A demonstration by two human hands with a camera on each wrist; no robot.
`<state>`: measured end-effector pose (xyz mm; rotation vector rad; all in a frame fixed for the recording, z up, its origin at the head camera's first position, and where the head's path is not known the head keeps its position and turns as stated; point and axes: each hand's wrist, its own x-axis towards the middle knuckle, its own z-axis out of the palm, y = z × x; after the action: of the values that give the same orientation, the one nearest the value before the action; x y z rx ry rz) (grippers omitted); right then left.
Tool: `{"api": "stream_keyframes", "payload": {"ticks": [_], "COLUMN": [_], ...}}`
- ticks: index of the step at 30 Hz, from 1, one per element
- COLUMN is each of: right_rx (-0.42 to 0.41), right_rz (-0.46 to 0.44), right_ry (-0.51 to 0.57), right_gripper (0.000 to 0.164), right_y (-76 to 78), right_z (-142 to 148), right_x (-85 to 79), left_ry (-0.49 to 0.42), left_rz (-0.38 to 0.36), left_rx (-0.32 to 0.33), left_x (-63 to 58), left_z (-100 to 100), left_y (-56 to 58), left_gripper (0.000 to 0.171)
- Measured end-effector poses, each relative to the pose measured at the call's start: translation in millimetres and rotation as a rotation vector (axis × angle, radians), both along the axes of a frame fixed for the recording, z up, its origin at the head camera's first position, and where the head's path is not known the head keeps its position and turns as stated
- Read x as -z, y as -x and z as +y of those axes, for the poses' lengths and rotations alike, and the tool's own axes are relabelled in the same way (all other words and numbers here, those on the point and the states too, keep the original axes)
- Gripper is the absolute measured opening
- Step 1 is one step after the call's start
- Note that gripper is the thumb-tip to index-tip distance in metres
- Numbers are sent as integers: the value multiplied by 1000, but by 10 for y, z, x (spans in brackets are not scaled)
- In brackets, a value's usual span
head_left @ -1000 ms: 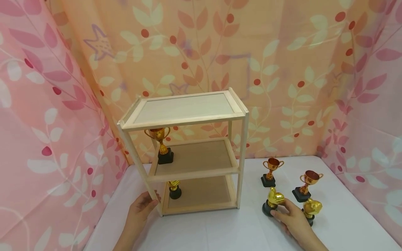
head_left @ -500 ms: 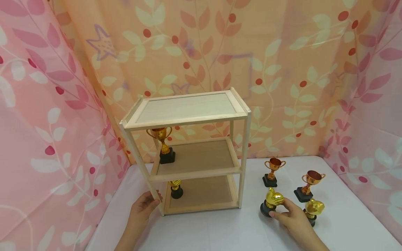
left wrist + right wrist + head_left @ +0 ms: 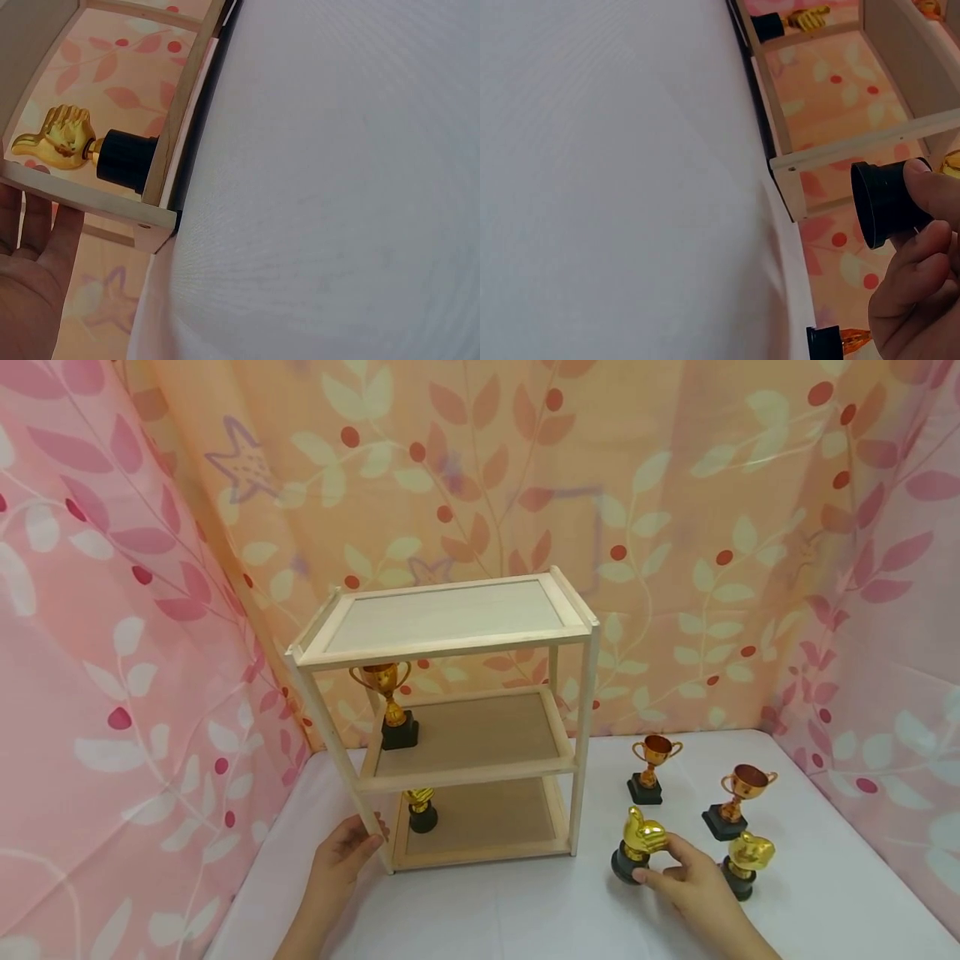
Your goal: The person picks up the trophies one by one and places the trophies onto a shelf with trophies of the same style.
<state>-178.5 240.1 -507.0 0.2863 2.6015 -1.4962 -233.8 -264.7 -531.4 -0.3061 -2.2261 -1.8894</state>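
Rack (image 3: 450,620): left hand (image 3: 337,862) gripping. Trophy (image 3: 642,837): right hand (image 3: 693,881) pinching; underside (image 3: 864,208), right-wrist view only.

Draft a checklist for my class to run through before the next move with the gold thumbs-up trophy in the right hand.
1. Right hand grips the held trophy: ok, thumb on its black base.
2. Left hand holds the front-left post: ok.
3. Rack pressed firmly enough to stay put: cannot tell.
4. Held trophy within the rack: not ok, it is outside, to the right.
5. Bare board on the bottom shelf: ok, right of the shelved trophy.
6. Right hand not touching the gold trophy beside it: cannot tell, they overlap in the head view.
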Motion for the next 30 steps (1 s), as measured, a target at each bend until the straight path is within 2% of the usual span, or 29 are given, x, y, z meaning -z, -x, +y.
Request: {"api": "stream_keyframes", "payload": {"ticks": [5, 14, 22, 30], "right_rx": [-18, -40, -83, -104], "right_rz": [8, 18, 50, 62], "right_ry": [2, 15, 26, 30], "right_gripper": [74, 71, 69, 69], "right_y": [-35, -80, -80, -60], "right_z": [-106, -273, -441, -572], "right_x": [-64, -80, -108, -95], "left_ry": [-18, -4, -46, -62], "left_rz": [7, 23, -18, -39], "left_rx": [0, 32, -31, -25], "left_x": [7, 16, 2, 2], "left_z": [-2, -20, 14, 26], "left_y": [16, 10, 26, 16], "left_gripper": [38, 35, 34, 36]}}
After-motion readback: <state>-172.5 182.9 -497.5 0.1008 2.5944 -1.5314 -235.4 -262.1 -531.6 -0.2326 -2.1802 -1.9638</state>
